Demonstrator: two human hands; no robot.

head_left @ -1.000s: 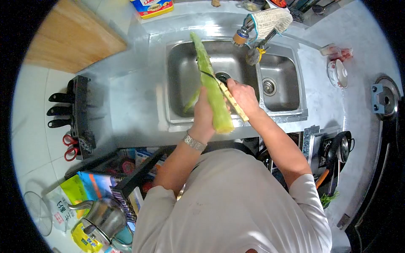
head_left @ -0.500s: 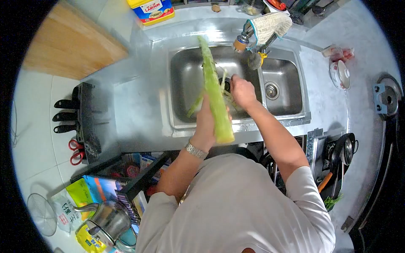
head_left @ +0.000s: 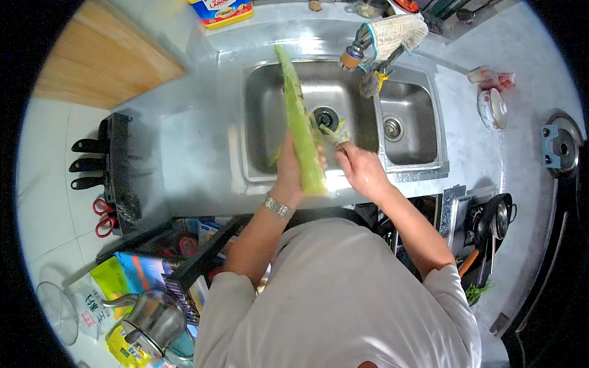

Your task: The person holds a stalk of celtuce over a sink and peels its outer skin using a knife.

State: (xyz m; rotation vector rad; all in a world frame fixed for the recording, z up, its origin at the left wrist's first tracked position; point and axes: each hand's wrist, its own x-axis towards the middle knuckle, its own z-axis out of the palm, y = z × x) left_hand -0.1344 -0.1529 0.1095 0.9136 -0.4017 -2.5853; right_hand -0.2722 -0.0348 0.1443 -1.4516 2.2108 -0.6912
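"LABOUR" reads on the yellow-and-blue container [head_left: 222,18].

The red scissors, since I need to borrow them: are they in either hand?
No, the scissors sit in the rack beside the knives, away from the left hand and right hand.

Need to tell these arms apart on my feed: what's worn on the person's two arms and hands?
Both arms have short, pale grey-white sleeves ending near the elbow. The left wrist carries a silver-coloured metal watch or bracelet with a linked band. The right wrist is bare, and no glove shows on the left hand or right hand.
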